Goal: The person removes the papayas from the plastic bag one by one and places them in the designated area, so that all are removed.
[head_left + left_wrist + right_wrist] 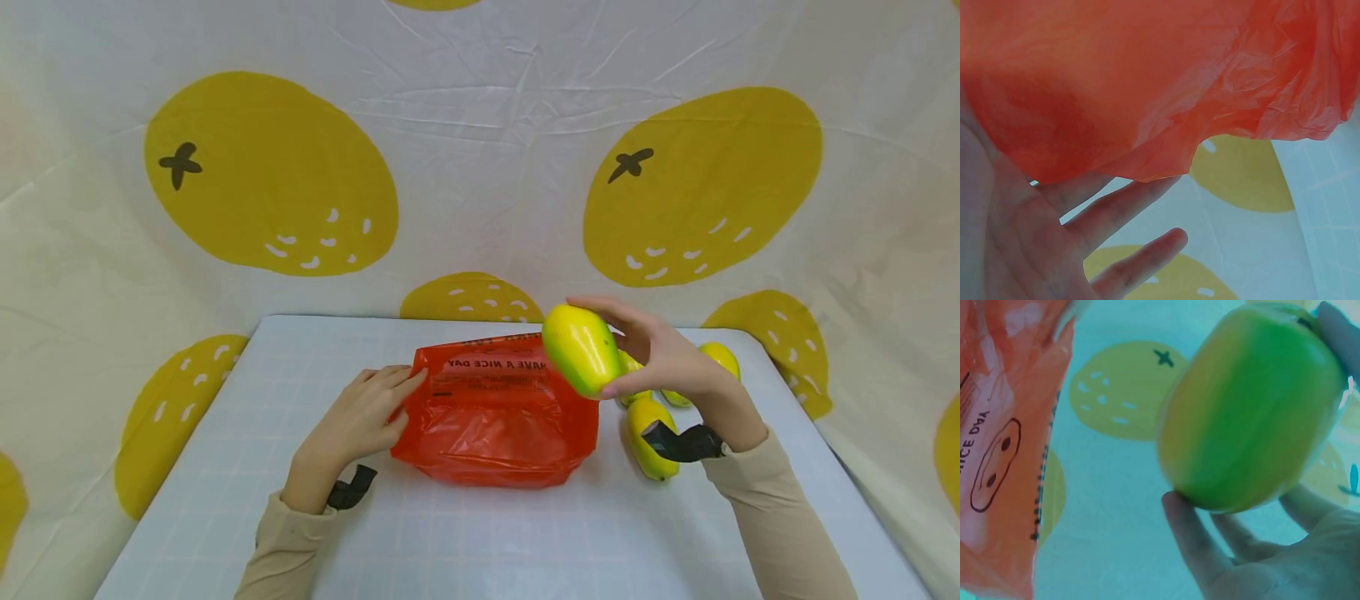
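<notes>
A red plastic bag (pixel 495 446) lies on the table with its mouth spread; mirrored lettering shows through its far wall. My left hand (pixel 367 421) is at the bag's left edge. In the left wrist view its fingers (pixel 1141 272) are spread and nearly straight, some partly behind the red film. My right hand (pixel 660 350) holds a yellow-green mango (pixel 581 350) between thumb and fingers, raised over the bag's right rim. The right wrist view shows the mango (pixel 1247 412) close up, fingertips on its skin, with the printed bag (pixel 1004 456) at left.
More yellow mangoes lie right of the bag, one mango (pixel 651 437) nearest the front and another mango (pixel 720 358) farther back, partly behind the right hand and wrist. A fruit-patterned cloth (pixel 487 167) hangs behind the white table (pixel 480 542).
</notes>
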`<state>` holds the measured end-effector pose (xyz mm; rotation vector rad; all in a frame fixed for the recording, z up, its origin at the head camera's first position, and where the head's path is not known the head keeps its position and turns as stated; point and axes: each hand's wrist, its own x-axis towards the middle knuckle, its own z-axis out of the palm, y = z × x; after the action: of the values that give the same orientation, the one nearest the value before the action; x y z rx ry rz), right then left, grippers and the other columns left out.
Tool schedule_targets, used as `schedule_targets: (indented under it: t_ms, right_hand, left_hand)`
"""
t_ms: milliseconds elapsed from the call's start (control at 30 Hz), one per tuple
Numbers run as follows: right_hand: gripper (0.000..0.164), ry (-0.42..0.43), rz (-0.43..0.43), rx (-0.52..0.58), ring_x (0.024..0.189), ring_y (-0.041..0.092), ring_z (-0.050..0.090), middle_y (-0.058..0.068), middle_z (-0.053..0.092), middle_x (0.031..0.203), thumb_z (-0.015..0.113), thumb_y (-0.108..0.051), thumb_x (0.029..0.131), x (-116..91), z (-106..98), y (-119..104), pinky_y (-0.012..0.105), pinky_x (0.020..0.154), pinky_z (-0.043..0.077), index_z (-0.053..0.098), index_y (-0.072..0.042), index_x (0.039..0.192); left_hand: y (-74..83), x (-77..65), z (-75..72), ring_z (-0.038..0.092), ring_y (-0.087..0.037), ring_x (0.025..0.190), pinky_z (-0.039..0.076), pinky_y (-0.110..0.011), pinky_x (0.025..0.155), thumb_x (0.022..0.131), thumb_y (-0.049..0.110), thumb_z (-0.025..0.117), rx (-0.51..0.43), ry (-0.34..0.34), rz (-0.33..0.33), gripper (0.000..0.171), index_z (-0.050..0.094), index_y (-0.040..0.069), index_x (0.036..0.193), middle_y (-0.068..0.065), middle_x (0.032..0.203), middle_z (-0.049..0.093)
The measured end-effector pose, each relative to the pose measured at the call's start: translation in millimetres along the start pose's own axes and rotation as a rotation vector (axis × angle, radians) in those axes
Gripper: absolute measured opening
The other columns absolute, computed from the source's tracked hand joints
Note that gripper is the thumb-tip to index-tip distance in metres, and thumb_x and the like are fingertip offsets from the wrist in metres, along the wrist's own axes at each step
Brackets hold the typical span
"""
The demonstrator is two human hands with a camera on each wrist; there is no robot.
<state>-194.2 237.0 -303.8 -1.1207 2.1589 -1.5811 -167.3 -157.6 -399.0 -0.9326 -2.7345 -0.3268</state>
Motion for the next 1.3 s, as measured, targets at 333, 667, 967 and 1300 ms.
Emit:
schedule_targets:
  t_ms: [333, 667, 967, 1300]
  right_hand:
    - [0.101, 0.049, -0.160, 0.133, 0.123, 0.031, 0.044, 0.026, 0.034, 0.147, 0.067, 0.022, 0.062, -30.6, -23.0, 9.8, 0.035, 0.095, 0.051, 0.025, 0.006, 0.152]
    - [0.102, 0.102, -0.307, 0.227, 0.129, 0.031, 0.039, 0.027, 0.028, 0.153, 0.078, 0.013, 0.069, -67.0, -39.1, 24.6, 0.033, 0.101, 0.047, 0.014, 0.016, 0.150]
    - [0.098, 0.168, -0.413, 0.323, 0.131, 0.033, 0.038, 0.028, 0.027, 0.153, 0.073, 0.017, 0.070, -104.0, -48.1, 45.1, 0.034, 0.102, 0.046, 0.013, 0.019, 0.148]
    - [0.097, 0.268, -0.433, 0.378, 0.126, 0.032, 0.042, 0.027, 0.029, 0.151, 0.064, 0.024, 0.067, -141.2, -47.5, 71.5, 0.033, 0.096, 0.051, 0.010, 0.020, 0.147]
  left_hand:
    - [-0.7, 0.2, 1.1, 0.056, -0.035, 0.121, 0.045, -0.055, 0.098, 0.082, 0.007, 0.061, -0.006, 0.007, 0.004, 0.054, 0.060, 0.001, 0.135, -0.017, 0.131, 0.062]
    - [-0.5, -0.8, 0.0, 0.056, -0.035, 0.122, 0.045, -0.055, 0.098, 0.082, 0.008, 0.061, -0.008, 0.005, -0.002, 0.053, 0.060, 0.001, 0.135, -0.017, 0.132, 0.061]
    - [0.2, -0.5, -0.7, 0.056, -0.035, 0.122, 0.045, -0.056, 0.098, 0.083, 0.008, 0.061, -0.011, -0.003, -0.008, 0.053, 0.060, 0.001, 0.136, -0.017, 0.133, 0.061]
    - [-0.3, -0.6, -0.2, 0.055, -0.035, 0.123, 0.045, -0.055, 0.099, 0.083, 0.008, 0.060, -0.007, -0.003, -0.011, 0.053, 0.060, 0.002, 0.135, -0.017, 0.133, 0.061]
